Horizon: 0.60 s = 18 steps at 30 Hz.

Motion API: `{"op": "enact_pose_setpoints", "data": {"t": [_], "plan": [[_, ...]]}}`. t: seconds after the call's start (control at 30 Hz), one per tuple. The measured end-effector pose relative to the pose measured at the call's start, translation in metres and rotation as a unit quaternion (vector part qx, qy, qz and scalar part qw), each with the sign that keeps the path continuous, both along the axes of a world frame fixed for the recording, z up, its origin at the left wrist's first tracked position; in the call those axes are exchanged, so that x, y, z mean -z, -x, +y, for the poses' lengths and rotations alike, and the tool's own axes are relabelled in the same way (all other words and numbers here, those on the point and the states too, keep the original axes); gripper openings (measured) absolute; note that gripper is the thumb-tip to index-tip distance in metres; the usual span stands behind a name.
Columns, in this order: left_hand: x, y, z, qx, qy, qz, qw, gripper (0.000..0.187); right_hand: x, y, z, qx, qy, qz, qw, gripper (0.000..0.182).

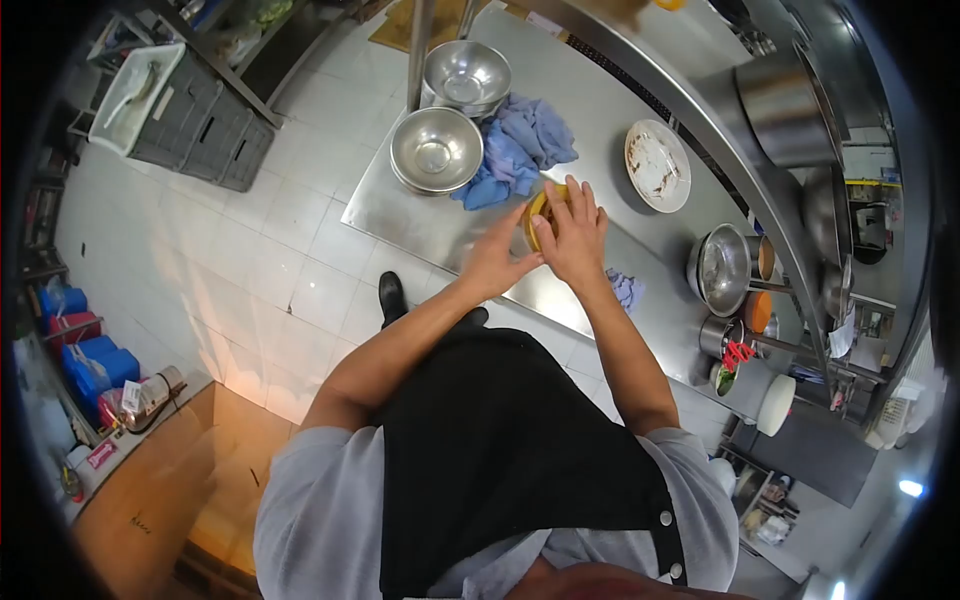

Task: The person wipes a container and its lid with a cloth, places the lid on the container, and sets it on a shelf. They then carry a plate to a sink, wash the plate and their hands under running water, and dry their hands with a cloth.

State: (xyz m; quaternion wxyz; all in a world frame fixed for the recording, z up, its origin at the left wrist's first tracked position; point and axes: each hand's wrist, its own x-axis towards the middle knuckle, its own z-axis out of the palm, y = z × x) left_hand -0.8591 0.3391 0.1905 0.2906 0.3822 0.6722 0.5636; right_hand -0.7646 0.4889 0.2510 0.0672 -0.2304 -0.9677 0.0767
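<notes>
A small yellow-rimmed bowl [537, 208] with brownish food in it is held tilted above the steel counter [600, 110]. My left hand [496, 258] cups its near side and underside. My right hand [574, 232] lies flat over its open side, fingers spread and pointing away from me. Most of the bowl is hidden between the two hands. A crumpled blue cloth [518, 148] lies on the counter just beyond the bowl.
Two empty steel mixing bowls [436, 150] [467, 76] stand at the counter's left end. A dirty white plate [657, 165] lies to the right. Pots and small containers [724, 268] crowd the far right. Grey crates [205, 125] stand on the tiled floor.
</notes>
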Motion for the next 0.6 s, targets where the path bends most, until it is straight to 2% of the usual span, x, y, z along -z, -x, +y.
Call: {"op": "enact_pose_setpoints", "data": {"t": [0.07,0.27,0.37,0.47,0.5,0.57,0.6], "plan": [[0.005,0.006,0.0,-0.003,-0.01,-0.02,1.0,0.096,0.004,0.009,-0.003,0.006,-0.03,0.008,0.999,0.061],[0.022,0.022,-0.001,0.068,-0.026,0.031,0.997,0.097,0.013,0.017,-0.009,0.055,-0.035,-0.006,0.998,0.06],[0.027,0.025,-0.001,0.092,-0.006,0.051,0.994,0.098,0.009,0.018,-0.019,0.086,-0.083,-0.022,0.993,0.06],[0.015,0.043,-0.01,0.111,-0.015,0.037,0.993,0.096,-0.005,0.024,-0.007,0.088,0.014,-0.102,0.991,0.07],[0.019,0.045,-0.013,0.126,0.015,0.032,0.991,0.095,-0.004,0.025,-0.01,0.089,0.012,-0.104,0.991,0.07],[0.031,0.05,-0.015,0.141,0.045,0.029,0.989,0.094,0.001,0.031,-0.019,0.091,-0.055,-0.014,0.994,0.074],[0.037,0.047,-0.015,0.145,0.036,0.029,0.988,0.093,0.002,0.031,-0.026,0.096,-0.055,-0.017,0.994,0.074]]}}
